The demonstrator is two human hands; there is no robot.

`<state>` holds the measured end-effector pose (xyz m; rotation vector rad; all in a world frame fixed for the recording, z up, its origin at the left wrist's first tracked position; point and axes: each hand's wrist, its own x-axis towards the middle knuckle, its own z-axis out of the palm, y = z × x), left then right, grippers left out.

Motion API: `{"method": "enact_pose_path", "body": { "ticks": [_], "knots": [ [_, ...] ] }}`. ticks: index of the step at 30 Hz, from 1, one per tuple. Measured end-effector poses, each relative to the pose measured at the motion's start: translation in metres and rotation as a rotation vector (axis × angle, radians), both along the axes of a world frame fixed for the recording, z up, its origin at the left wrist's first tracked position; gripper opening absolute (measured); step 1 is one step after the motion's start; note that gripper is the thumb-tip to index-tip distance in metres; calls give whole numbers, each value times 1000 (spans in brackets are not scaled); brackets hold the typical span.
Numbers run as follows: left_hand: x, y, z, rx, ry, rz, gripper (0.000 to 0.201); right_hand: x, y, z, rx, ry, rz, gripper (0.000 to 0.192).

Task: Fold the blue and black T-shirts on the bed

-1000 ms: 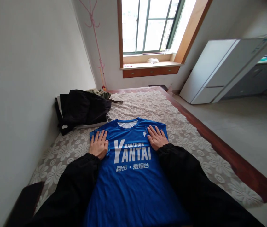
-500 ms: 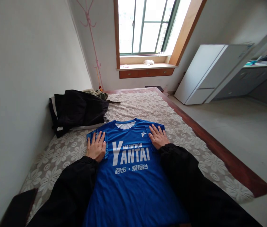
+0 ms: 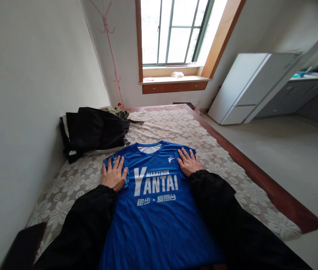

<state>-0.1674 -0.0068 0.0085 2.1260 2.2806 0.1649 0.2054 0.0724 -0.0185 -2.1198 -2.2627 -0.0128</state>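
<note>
So the blue running shirt (image 3: 155,210) is laid out front-up on the bed, collar pointing away from me toward the window (image 3: 172,32), white "YANTAI MARATHON" print facing up. Both sleeves look tucked in over the chest, which is why the top reads as a neat rectangle instead of a T shape.

My left hand (image 3: 114,174) is flat on the folded-in left sleeve, fingers spread, palm down, not gripping anything, just pressing. My right hand (image 3: 188,162) is doing the same on the other shoulder, fingers splayed and loose on the fabric. I'd say flat palms are there to keep the slippery fabric from springing back open, and to smooth the creases.

Under it is the bedspread (image 3: 175,129), cream with a daisy pattern, running out to the wooden bed frame (image 3: 260,180) on the right. Up near the wall there's a heap of black clothes (image 3: 95,129) with something olive poking out behind it, well apart from the shirt. Past that: pink coat stand (image 3: 110,48) in the corner, white fridge (image 3: 249,88) on the right.

What I can't see: the bottom hem of the shirt is cut off by the frame edge, and my black sleeves (image 3: 217,198) cover both side edges lower down. The dark thing at the bottom left (image 3: 23,247) is too cropped to tell what it is.
</note>
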Motion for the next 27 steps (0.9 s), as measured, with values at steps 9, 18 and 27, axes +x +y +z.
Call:
{"method": "enact_pose_path", "body": {
  "ticks": [9, 18, 27],
  "knots": [
    [1, -1, -1, -2, -19, -59, 65, -6, -4, 5, -7, -2, 70, 62],
    [2, -1, -3, -26, 8, -83, 64, -8, -6, 10, -51, -11, 85, 63],
    [6, -3, 3, -71, 59, -59, 62, -9, -6, 13, -80, -22, 81, 63]
  ]
}}
